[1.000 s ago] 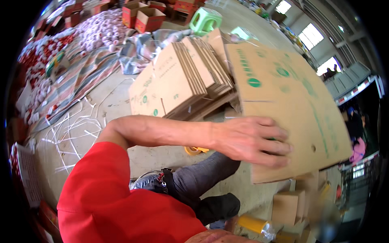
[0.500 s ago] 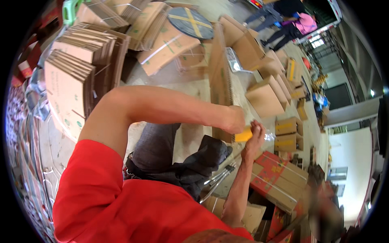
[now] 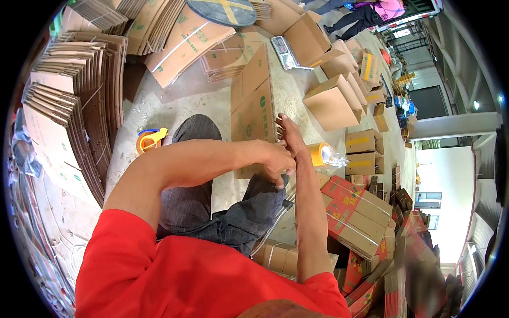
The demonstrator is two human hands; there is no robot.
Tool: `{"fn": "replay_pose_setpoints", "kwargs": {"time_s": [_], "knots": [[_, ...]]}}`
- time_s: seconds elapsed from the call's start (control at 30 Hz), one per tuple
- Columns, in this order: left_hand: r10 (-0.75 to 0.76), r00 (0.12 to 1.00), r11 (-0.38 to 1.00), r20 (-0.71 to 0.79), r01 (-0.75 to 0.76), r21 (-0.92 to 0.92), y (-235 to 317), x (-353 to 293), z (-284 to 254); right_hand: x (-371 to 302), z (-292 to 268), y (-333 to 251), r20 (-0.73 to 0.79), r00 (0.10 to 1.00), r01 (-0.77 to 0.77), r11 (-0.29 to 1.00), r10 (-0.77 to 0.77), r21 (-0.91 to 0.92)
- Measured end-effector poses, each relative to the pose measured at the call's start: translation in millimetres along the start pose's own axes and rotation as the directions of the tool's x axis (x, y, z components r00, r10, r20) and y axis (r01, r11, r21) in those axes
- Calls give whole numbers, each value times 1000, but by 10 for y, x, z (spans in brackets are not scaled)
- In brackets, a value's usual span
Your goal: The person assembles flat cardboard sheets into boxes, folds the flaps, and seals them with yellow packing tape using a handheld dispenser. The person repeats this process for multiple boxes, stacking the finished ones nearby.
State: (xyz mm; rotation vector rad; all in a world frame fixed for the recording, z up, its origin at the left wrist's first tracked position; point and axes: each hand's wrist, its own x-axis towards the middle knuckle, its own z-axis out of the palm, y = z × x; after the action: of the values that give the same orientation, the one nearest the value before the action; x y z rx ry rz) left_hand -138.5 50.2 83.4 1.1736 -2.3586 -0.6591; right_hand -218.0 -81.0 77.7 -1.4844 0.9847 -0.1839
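Observation:
A brown cardboard box [image 3: 253, 108], folded flat or nearly so, stands on edge beyond my knees, its printed side toward the left. My left hand [image 3: 274, 160] has curled fingers at the box's near lower corner; part of its grip is hidden. Over the box's right edge, my right hand [image 3: 289, 133] hooks its bent fingers, and its wrist crosses just past the left hand. A yellow tape roll [image 3: 317, 155] with clear plastic at its end shows behind the right wrist, apart from the fingers. On the floor left of my knee is an orange tape dispenser [image 3: 150, 139] with a blue part.
Bundled flat cartons [image 3: 69, 116] stand at the left. Open boxes [image 3: 334, 103] and a scale [image 3: 286, 52] are on the floor ahead. A round dark disc [image 3: 222, 10] with a yellow tape cross lies far off. Red-printed cartons [image 3: 355, 212] pile up at right. People [image 3: 366, 16] stand behind.
My right hand has left the yellow tape roll and moved up to the box edge. The box has turned to show its printed side. The view has shifted, bringing the orange dispenser into sight.

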Motion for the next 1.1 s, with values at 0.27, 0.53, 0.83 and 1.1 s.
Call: {"fn": "replay_pose_setpoints", "kwargs": {"time_s": [0.27, 0.53, 0.83, 1.1], "knots": [[48, 982, 996, -184, -61, -67, -222, -56, 128, 421, -47, 208, 149, 989, 5, 988, 18, -157], [-17, 888, 984, -459, 97, 150, -109, -326, 283, 279, -76, 23, 39, 898, 385, 738, -438, -554], [-121, 714, 968, -690, 237, 76, 92, -559, 438, 333, -99, -162, 139, 873, 423, 583, -468, -694], [-498, 425, 865, -756, 309, -396, 164, -724, 672, 186, -159, -139, 66, 850, 373, 509, -523, -776]]}}
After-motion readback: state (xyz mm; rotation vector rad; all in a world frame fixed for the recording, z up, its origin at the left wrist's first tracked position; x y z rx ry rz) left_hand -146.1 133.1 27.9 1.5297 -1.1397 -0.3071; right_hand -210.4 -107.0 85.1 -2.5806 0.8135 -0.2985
